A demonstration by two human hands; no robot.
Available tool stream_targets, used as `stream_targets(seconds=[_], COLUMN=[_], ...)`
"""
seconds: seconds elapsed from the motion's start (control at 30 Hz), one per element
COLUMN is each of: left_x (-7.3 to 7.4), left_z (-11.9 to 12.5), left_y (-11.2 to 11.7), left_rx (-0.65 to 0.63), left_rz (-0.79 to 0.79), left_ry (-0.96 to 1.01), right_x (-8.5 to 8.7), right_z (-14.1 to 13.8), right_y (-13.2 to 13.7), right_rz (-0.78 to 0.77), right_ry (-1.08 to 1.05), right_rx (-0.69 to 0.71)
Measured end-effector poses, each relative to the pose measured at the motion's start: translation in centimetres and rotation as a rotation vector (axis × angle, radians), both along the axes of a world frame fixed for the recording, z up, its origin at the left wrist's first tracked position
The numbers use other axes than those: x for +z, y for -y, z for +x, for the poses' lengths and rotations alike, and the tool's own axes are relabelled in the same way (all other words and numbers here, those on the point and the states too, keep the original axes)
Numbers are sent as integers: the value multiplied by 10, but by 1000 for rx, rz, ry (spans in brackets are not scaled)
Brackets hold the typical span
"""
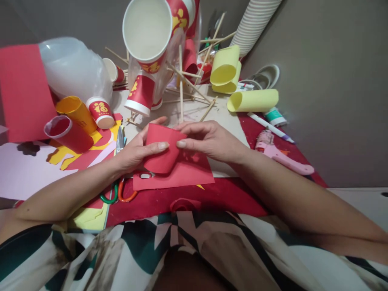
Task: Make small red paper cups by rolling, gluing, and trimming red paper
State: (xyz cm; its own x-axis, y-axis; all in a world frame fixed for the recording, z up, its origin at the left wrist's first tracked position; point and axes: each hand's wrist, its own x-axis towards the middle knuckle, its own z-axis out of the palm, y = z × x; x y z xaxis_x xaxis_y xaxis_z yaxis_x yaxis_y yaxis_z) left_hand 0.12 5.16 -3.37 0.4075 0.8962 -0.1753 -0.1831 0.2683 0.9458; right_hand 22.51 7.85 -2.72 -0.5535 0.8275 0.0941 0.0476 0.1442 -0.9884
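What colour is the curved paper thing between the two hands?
Red. The curved paper piece shows best in the head view.

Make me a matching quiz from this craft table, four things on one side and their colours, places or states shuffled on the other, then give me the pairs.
Things:
1. Curled red paper
2. Glue gun
3. Scissors
4. Ribbed white column

Colours, places or states:
A. Partly covered by the left forearm
B. At the top edge of the picture
C. Held by the left hand and right hand
D. Pink

Right pairs: 1-C, 2-D, 3-A, 4-B.
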Motion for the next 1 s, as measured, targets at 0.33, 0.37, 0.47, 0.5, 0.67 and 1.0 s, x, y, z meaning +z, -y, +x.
stream_targets(seconds=[0.33, 0.37, 0.47, 0.5, 0.67, 1.0], left_x=[4, 8, 14, 13, -3, -10], left_z=[-2, -4, -10, -12, -9, -5], left_y=[0, 1, 1, 0, -2, -6], left_rx=[-25, -36, -98, -116, -202, -125], left_rz=[304, 383, 576, 606, 633, 544], left_ry=[-323, -447, -840, -931, -1021, -661], right_x=[28, 24, 15, 13, 12, 2], right_z=[75, 79, 81, 79, 64, 46], right_y=[51, 56, 66, 68, 73, 70], right_rz=[646, 674, 729, 731, 741, 829], right_ry=[341, 347, 351, 360, 411, 533], right_rx=[-422, -432, -467, -478, -414, -217])
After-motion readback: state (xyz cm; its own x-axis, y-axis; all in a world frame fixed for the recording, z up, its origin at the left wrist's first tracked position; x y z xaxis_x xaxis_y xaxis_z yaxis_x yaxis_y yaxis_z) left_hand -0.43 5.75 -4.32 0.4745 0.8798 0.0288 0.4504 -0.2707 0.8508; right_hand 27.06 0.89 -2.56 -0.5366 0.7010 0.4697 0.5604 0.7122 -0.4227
